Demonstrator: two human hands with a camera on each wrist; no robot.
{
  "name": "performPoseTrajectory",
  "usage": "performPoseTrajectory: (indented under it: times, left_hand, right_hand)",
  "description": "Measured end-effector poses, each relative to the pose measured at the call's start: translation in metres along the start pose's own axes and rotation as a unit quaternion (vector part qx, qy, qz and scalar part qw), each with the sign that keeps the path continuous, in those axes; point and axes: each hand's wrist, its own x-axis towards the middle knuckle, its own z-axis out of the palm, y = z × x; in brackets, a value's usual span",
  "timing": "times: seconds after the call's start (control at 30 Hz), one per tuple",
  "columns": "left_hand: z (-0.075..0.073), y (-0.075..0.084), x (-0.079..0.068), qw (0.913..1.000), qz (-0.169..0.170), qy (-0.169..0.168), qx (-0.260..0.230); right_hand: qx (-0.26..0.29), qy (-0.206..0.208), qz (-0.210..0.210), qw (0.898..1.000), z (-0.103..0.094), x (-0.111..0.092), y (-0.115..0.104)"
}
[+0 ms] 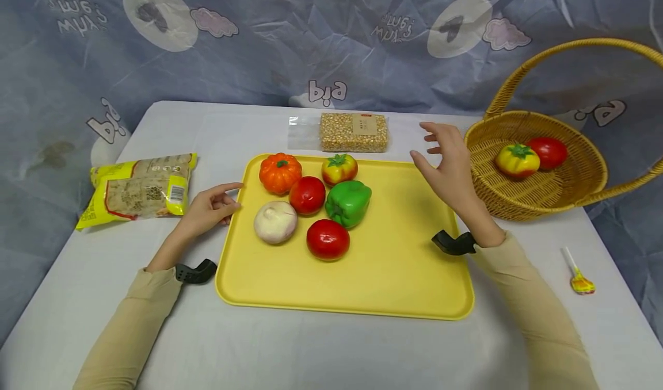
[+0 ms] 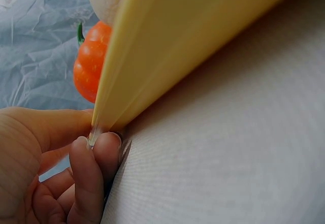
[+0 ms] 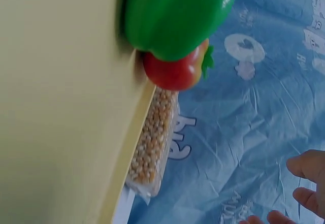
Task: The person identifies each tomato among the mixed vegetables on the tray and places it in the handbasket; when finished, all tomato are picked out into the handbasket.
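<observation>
My left hand [image 1: 208, 210] pinches the left rim of the yellow tray [image 1: 393, 280]; in the left wrist view its thumb and fingers [image 2: 86, 176] meet at the tray's edge. On the tray sit an orange pumpkin [image 1: 280, 174], a round red fruit [image 1: 307, 195], a red-and-yellow tomato [image 1: 339, 170], a green bell pepper [image 1: 349, 203], a whitish round bulb [image 1: 275, 222] and an oval red fruit [image 1: 328, 240]. Above the tray's right side, beside the wicker basket [image 1: 497, 203], my right hand [image 1: 449, 163] hangs with spread, loosely bent fingers and holds nothing.
Inside the basket lie a yellow-and-red tomato [image 1: 517, 160] and a red fruit [image 1: 549, 151]; its tall handle arches over it. Behind the tray is a bag of corn kernels [image 1: 357, 137]. A yellow packet [image 1: 142, 188] lies at left, a lollipop [image 1: 581, 280] at right.
</observation>
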Motion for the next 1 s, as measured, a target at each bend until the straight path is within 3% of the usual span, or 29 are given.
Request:
performPoseTrajectory:
  times: [0.3, 0.53, 0.77, 1.0]
  left_hand:
    - [0.0, 0.0, 0.001, 1.0, -0.003, -0.002, 0.002]
    - [0.0, -0.002, 0.001, 1.0, -0.002, 0.0, -0.005]
    - [0.0, -0.004, 0.001, 1.0, 0.002, 0.001, -0.001]
    - [0.0, -0.003, 0.001, 1.0, 0.002, 0.003, -0.003]
  right_hand:
    - [0.023, -0.059, 0.007, 0.998, 0.029, 0.011, -0.007]
    - [0.078, -0.143, 0.029, 0.986, 0.051, 0.02, -0.009]
    - [0.133, -0.224, 0.026, 0.965, 0.068, 0.026, -0.004]
    - [0.203, -0.313, 0.041, 0.927, 0.084, 0.035, 0.005]
